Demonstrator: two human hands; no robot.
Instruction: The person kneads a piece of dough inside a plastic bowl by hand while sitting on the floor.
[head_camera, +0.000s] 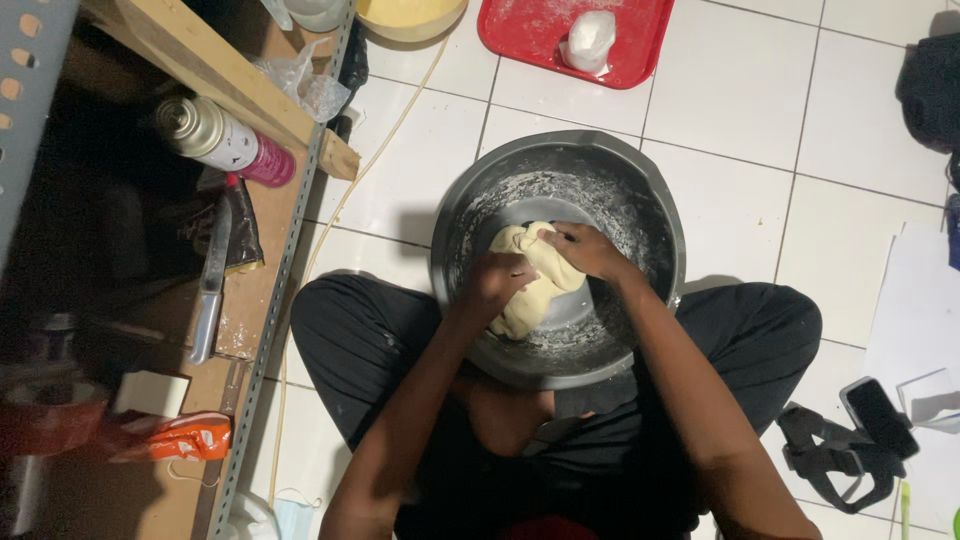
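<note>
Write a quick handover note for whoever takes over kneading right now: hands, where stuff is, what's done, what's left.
Left hand: gripping the dough.
Right hand: pressing on the dough's top.
Dough sits in the grey floured basin on the tiled floor, between the crossed legs.
Red tray with a white bag lies beyond the basin.
Done: dough has come together in one lump.
Left: flour is stuck to the basin wall; surface looks uneven.

Fingers (560, 240) are hemmed by the floured bowl wall (640, 200) ahead & to both sides. Open tile (740, 110) is seen beyond the rim; red tray (520, 30) farther ahead.
</note>
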